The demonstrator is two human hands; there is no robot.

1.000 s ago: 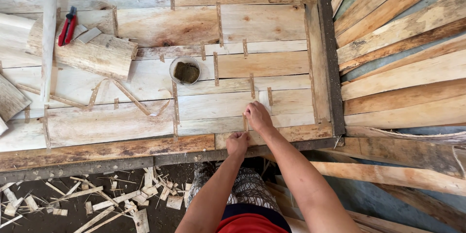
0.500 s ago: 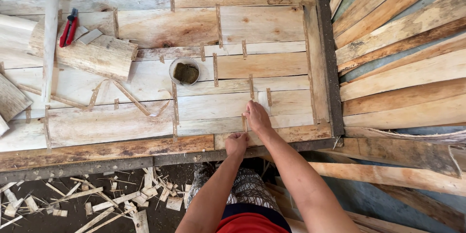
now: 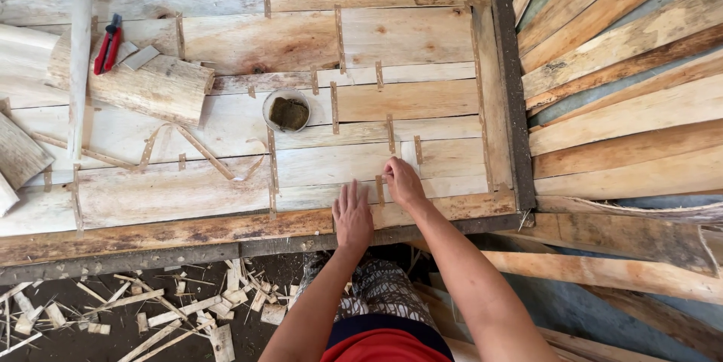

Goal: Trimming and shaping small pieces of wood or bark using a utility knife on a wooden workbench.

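At the near edge: both hands rest on a sheet of pale veneer pieces [image 3: 226, 189] spread over the tabletop [image 3: 151, 238].
Right hand [image 3: 403, 181]: fingers [image 3: 392, 170] drawn narrow, tips pinched onto a short brown tape strip [image 3: 380, 189] that crosses a seam between two veneer pieces; whether they grip its end or only press it, I cannot tell.
Left hand [image 3: 352, 215]: fingers spread wide and flat, palm down, holding nothing, just beside the right hand on the near veneer edge.
Doing it well: my judgement is that the flat hand should keep both pieces butted tight while the strip is rubbed down square across the seam, with no gap or overlap.
Further out: more strips [image 3: 390, 134] bridge other seams; a round tin [image 3: 287, 110] with dark contents stands near the middle.
Far left: red-handled pliers [image 3: 108, 44] lie on a wood block [image 3: 143, 87], beside an upright stick [image 3: 79, 68].
Right side: boards [image 3: 625, 106] lean well apart from the hands.
Floor: offcuts [image 3: 166, 309] scattered below.
Hard to make out: the tin's contents; the strip's underside; the tabletop's left end is cut off.
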